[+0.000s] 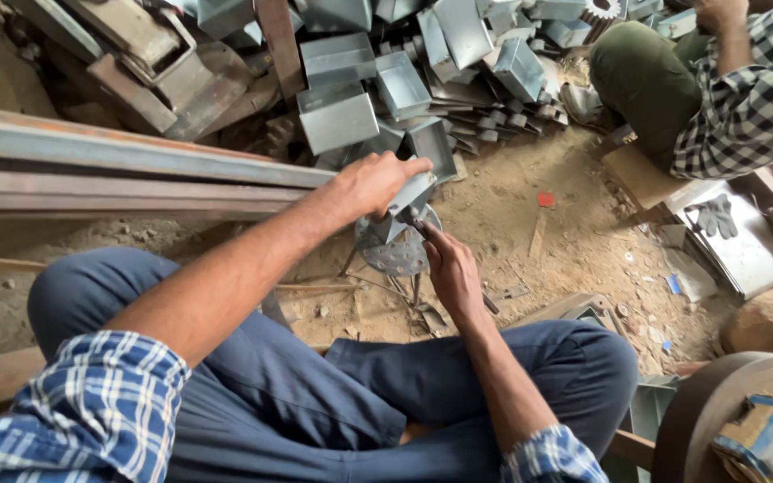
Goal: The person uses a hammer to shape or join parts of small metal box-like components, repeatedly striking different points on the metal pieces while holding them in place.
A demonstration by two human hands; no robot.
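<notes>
My left hand (373, 182) grips a small grey sheet-metal box piece (414, 191) and holds it down on a round perforated metal disc (397, 253) that stands on the dirt floor. My right hand (449, 266) is closed around a thin dark tool whose tip meets the box piece near its lower edge; most of the tool is hidden in my fist. Both hands work between my bent knees in dark blue trousers.
A heap of grey sheet-metal boxes (378, 80) lies just beyond the disc. Long rusty steel bars (91, 170) run along the left. Another person in a checked shirt (744, 98) crouches at top right, beside flat metal sheets with a glove (717, 216). A large round drum (717, 402) sits at bottom right.
</notes>
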